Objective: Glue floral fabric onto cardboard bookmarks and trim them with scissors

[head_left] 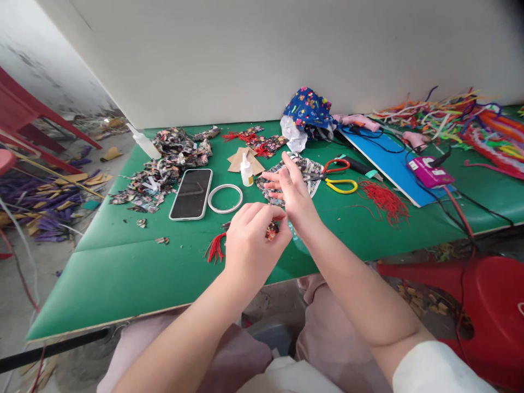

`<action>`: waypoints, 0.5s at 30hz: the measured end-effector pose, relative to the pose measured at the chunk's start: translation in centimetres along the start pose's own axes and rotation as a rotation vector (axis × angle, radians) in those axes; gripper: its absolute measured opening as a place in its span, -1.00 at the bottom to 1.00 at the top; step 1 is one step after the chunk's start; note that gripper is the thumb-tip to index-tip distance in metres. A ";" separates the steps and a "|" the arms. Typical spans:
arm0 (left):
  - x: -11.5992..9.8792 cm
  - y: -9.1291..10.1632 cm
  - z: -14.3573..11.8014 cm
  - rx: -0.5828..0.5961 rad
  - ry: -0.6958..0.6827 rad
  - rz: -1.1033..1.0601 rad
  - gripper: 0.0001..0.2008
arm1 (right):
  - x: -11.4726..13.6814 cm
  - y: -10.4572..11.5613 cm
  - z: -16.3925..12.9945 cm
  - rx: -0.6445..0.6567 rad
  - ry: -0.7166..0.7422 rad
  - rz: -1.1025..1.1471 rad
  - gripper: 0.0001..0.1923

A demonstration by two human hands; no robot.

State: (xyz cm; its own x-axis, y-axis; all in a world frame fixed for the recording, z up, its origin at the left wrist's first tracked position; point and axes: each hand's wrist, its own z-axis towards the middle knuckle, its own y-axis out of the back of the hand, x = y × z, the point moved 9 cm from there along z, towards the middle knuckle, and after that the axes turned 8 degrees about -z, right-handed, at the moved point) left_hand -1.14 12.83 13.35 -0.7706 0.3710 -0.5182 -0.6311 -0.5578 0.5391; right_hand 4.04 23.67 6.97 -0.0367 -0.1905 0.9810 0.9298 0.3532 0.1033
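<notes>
My left hand point(254, 234) is closed, its thumb and fingertips pinched round a small dark patterned fabric piece point(271, 230), mostly hidden in the hand. Red tassel threads point(215, 248) stick out past the left side of that hand; whether they join the piece is hidden. Right against these fingertips, my right hand point(295, 191) is open with its fingers stretched out. Just beyond it lie a flat patterned fabric piece point(315, 166) and scissors point(341, 185) with one red and one yellow handle. A small white glue bottle point(246, 172) stands upright near the right fingers.
On the green table point(135, 278) are a phone point(191, 194), a white ring point(225, 198), patterned scraps point(180, 150), cardboard pieces point(237, 161) and red threads point(385, 201). A blue board point(382, 164), a purple power block point(429, 172) with cables, and pink glue guns point(360, 122) lie right.
</notes>
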 end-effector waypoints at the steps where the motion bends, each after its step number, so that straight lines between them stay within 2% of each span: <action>1: 0.0 0.0 0.0 0.003 0.002 -0.005 -0.89 | -0.1 0.0 0.1 0.000 0.000 -0.002 -0.18; 10: -0.4 -0.2 0.0 0.051 -0.006 -0.016 -0.89 | -0.2 0.5 0.2 -0.038 -0.043 0.023 -0.20; 15: -0.2 -0.4 -0.1 0.071 0.011 0.000 -0.89 | -1.0 0.2 0.4 -0.015 -0.137 0.134 -0.23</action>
State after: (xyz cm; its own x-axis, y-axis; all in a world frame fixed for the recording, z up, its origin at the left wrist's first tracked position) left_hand -0.74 12.98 13.15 -0.7695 0.3625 -0.5258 -0.6364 -0.5033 0.5845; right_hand 4.12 24.26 6.09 0.0395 -0.0163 0.9991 0.9351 0.3529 -0.0312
